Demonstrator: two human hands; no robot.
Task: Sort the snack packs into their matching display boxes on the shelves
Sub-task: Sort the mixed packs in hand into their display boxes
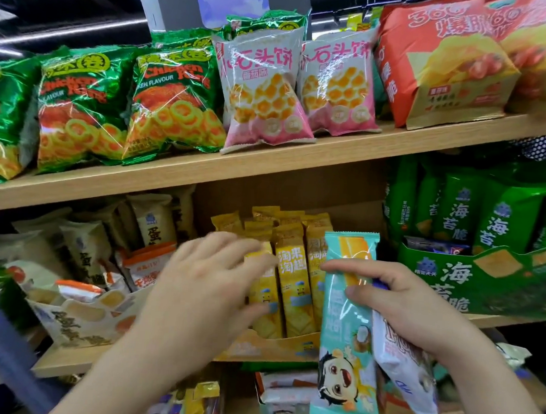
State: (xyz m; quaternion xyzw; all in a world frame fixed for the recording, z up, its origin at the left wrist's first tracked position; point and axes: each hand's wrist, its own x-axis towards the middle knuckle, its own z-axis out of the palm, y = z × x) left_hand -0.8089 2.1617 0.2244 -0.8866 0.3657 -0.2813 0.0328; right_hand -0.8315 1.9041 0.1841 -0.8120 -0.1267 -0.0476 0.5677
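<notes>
Yellow snack pack [263, 282] is held in the left grip [204, 285], fingers curled round it (a bit blurry), at the yellow display box [274, 346] on the middle shelf [67, 357]. The right grip [402, 308] clutches a teal pack [346, 353] and a white pack [408, 372] in front of that shelf.

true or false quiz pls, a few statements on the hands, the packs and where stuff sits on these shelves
1. The right hand holds a teal snack pack. True.
2. The left hand grips a green chicken-flavour bag. False: it is at the yellow packs in their yellow display box; those bags stand on the upper shelf.
3. The green seaweed display box sits right of the yellow packs. True.
4. The right hand holds one pack only. False: a white pack lies behind the teal one in the same hand.
</notes>
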